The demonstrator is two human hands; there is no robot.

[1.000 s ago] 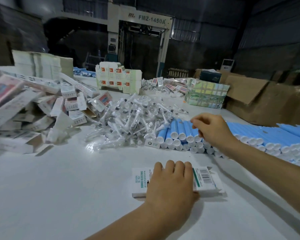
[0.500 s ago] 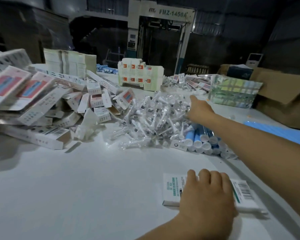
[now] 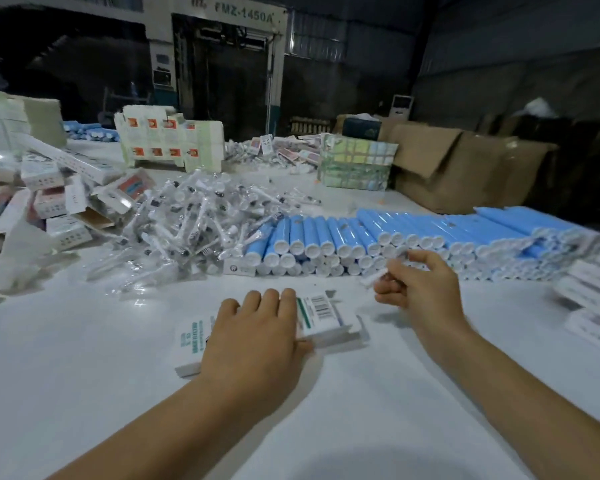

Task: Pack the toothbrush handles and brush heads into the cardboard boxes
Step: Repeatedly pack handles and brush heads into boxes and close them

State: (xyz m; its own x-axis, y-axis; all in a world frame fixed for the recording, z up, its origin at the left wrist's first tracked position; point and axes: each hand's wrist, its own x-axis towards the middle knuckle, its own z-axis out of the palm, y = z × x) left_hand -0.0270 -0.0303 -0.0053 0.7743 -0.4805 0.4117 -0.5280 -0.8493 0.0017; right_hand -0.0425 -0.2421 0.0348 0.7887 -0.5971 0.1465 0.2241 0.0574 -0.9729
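Head view: left hand point(image 3: 257, 336) lay flat, fingers straight, pinning the cardboard box point(image 3: 321, 315) to the bench point(image 3: 84, 358) at frame centre; right hand point(image 3: 418, 285) pinched a wrapped brush head point(image 3: 378, 277), likely to load it; blue handles point(image 3: 326, 237) stacked just behind.

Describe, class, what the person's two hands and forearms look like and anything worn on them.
The left hand and right hand are bare, with no gloves. Both forearms are uncovered to the picture's edge; no sleeves show. No rings, watch or bracelets are visible on the fingers or wrists.
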